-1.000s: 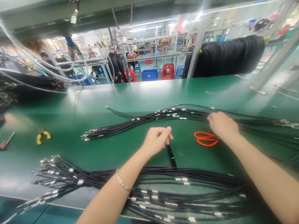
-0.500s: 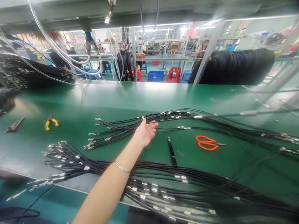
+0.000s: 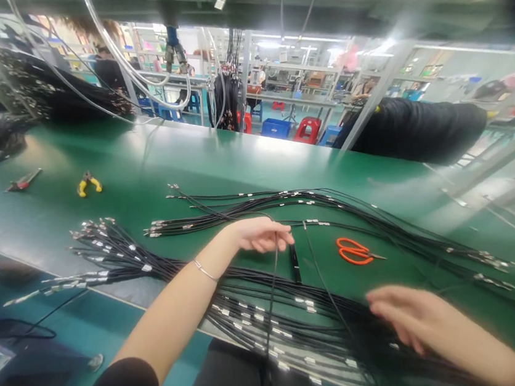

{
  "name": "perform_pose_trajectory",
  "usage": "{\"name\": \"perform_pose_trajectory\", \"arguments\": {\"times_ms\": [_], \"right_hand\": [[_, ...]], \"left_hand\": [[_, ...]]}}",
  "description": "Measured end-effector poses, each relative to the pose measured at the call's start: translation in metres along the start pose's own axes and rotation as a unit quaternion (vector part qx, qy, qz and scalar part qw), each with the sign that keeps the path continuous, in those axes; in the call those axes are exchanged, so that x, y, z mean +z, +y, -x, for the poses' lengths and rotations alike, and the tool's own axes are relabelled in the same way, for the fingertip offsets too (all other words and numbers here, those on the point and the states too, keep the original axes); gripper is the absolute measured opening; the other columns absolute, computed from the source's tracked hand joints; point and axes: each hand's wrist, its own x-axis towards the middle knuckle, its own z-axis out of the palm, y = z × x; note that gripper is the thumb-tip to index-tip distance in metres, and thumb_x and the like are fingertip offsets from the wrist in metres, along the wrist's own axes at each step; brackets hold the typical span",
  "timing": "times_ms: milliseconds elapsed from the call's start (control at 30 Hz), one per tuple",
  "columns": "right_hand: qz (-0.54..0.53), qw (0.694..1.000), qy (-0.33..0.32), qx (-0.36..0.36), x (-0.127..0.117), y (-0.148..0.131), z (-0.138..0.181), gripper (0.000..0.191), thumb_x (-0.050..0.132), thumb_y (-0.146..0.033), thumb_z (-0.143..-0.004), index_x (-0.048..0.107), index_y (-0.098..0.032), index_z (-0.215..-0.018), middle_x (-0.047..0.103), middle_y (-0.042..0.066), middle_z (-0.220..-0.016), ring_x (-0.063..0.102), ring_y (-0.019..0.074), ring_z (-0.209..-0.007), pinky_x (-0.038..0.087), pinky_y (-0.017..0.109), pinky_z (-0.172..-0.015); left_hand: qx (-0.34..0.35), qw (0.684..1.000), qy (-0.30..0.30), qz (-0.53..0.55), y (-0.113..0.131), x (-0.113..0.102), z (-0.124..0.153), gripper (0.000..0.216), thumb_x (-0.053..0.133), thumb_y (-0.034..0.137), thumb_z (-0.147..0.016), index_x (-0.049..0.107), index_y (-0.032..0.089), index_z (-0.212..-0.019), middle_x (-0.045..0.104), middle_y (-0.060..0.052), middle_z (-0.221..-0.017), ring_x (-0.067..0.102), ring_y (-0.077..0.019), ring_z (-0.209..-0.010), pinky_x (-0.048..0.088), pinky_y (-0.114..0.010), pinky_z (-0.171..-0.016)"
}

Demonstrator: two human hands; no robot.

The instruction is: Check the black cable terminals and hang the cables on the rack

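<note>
My left hand (image 3: 265,234) is above the bench with its fingers closed on a thin black cable (image 3: 273,290), which hangs down toward the bench's near edge. Another strand with a pale label at its top (image 3: 324,284) slopes down to the right of it. My right hand (image 3: 411,315), somewhat blurred, hovers over the right part of the near cable bundle (image 3: 243,275); its fingers are loosely bent and apart, with nothing visible in them. Behind my left hand lies a second bundle of black cables (image 3: 222,209) with white labels and metal ends. A black pen-like tool (image 3: 295,266) lies just beyond my left fingertips.
Orange-handled scissors (image 3: 355,251) lie on the green bench (image 3: 216,154). Yellow-handled pliers (image 3: 88,184) and a red-handled tool (image 3: 23,181) are at the left. Clear hoses (image 3: 135,95) hang overhead. A large black cable roll (image 3: 436,126) stands at the back right.
My left hand has gone from open over the far bundle to closed on a cable, slightly right and nearer. My right hand has come into view. The camera view has shifted and tilted.
</note>
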Motion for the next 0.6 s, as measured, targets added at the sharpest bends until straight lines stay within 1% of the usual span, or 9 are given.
{"name": "perform_pose_trajectory", "arguments": {"times_ms": [67,133,200,267,333,467,500,533,600], "right_hand": [[0.004,0.999,0.016,0.037,0.004,-0.004,-0.026,0.06,0.061,-0.061,-0.079,0.062,-0.011,-0.114,0.067,0.009,-0.071,0.05,0.0143,-0.045,0.043,0.029,-0.042],[-0.027,0.999,0.002,0.033,0.011,-0.014,-0.05,0.066,0.057,-0.06,-0.083,0.054,-0.008,-0.124,0.069,0.015,-0.091,0.044,0.0098,-0.044,0.036,0.026,-0.038],[-0.074,0.996,-0.051,0.016,0.019,-0.029,-0.066,0.067,0.056,-0.056,-0.086,0.047,-0.007,-0.13,0.068,0.018,-0.099,0.042,0.0077,-0.044,0.032,0.024,-0.037],[-0.11,0.989,-0.102,0.0,0.027,-0.044,-0.077,0.065,0.06,-0.049,-0.086,0.045,-0.006,-0.132,0.068,0.015,-0.096,0.044,0.0072,-0.047,0.035,0.022,-0.04],[-0.128,0.981,-0.144,-0.019,0.033,-0.056,-0.085,0.06,0.065,-0.043,-0.085,0.049,-0.006,-0.129,0.067,0.012,-0.091,0.044,0.0066,-0.051,0.039,0.021,-0.044],[-0.13,0.973,-0.184,-0.058,0.043,-0.062,-0.095,0.05,0.066,-0.044,-0.085,0.059,-0.007,-0.117,0.066,0.012,-0.094,0.046,0.006,-0.056,0.039,0.018,-0.045],[-0.135,0.97,-0.191,-0.064,0.045,-0.06,-0.096,0.049,0.065,-0.046,-0.085,0.06,-0.008,-0.115,0.066,0.012,-0.096,0.045,0.0053,-0.055,0.037,0.018,-0.044],[-0.144,0.968,-0.197,-0.065,0.046,-0.057,-0.097,0.048,0.064,-0.046,-0.085,0.06,-0.009,-0.115,0.066,0.012,-0.098,0.045,0.0048,-0.053,0.036,0.018,-0.043],[-0.163,0.964,-0.204,-0.053,0.049,-0.051,-0.096,0.05,0.065,-0.047,-0.085,0.058,-0.011,-0.119,0.065,0.011,-0.099,0.045,0.0044,-0.052,0.036,0.018,-0.041]], "left_hand": [[0.045,0.998,0.032,0.011,0.001,-0.005,-0.007,0.022,0.065,0.029,-0.087,0.062,0.008,-0.08,0.06,-0.008,-0.066,0.03,-0.0029,-0.036,0.015,-0.012,-0.028],[0.109,0.99,0.08,0.031,0.003,-0.012,-0.015,0.034,0.052,0.039,-0.095,0.057,0.01,-0.079,0.056,-0.004,-0.064,0.027,-0.0006,-0.036,0.014,-0.01,-0.029],[0.165,0.977,0.124,0.045,0.004,-0.016,-0.021,0.041,0.033,0.039,-0.102,0.052,0.012,-0.078,0.052,-0.002,-0.062,0.023,0.0007,-0.035,0.013,-0.008,-0.03],[0.197,0.969,0.141,0.044,0.003,-0.016,-0.022,0.045,0.018,0.032,-0.104,0.049,0.012,-0.079,0.052,-0.001,-0.063,0.022,0.0012,-0.035,0.014,-0.008,-0.031],[0.194,0.973,0.119,0.023,0.0,-0.011,-0.018,0.041,0.02,0.026,-0.104,0.051,0.011,-0.081,0.056,-0.003,-0.065,0.023,0.0012,-0.035,0.014,-0.008,-0.031],[0.078,0.994,-0.018,-0.076,-0.01,0.003,-0.004,0.01,0.059,0.014,-0.089,0.063,0.004,-0.089,0.067,-0.013,-0.076,0.037,-0.0036,-0.036,0.022,-0.015,-0.029],[0.058,0.99,-0.057,-0.112,-0.011,0.006,-0.002,0.011,0.065,0.011,-0.084,0.065,0.004,-0.092,0.068,-0.013,-0.077,0.04,-0.005,-0.037,0.024,-0.016,-0.029],[0.055,0.985,-0.081,-0.146,-0.012,0.008,-0.001,0.014,0.068,0.011,-0.081,0.065,0.005,-0.094,0.068,-0.012,-0.076,0.043,-0.0058,-0.038,0.027,-0.016,-0.03],[0.095,0.974,-0.065,-0.193,-0.013,0.011,-0.001,0.017,0.066,0.019,-0.086,0.063,0.007,-0.097,0.067,-0.007,-0.072,0.047,-0.0061,-0.038,0.03,-0.016,-0.031]]}}
